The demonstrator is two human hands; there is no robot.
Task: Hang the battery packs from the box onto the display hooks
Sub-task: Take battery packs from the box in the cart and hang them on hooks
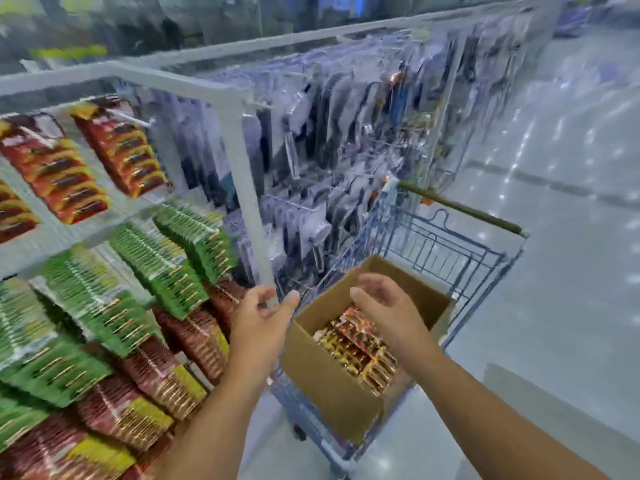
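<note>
An open cardboard box (pixel 322 379) sits in a blue wire cart and holds several red and gold battery packs (pixel 356 344). My right hand (pixel 388 306) hovers over the box with loosely curved fingers and holds nothing. My left hand (pixel 261 317) is just left of the box, beside the white upright post of the rack (pixel 249 188), fingers relaxed and holding nothing. On the left, display hooks (pixel 135 119) carry rows of red, green and dark red battery packs (pixel 162 258). The whole view is blurred.
The blue wire cart (pixel 450 251) with a dark handle stands against the rack's end. Behind the post hang several black and clear packaged goods (pixel 329 140). The pale shiny aisle floor (pixel 554 237) stretches to the right.
</note>
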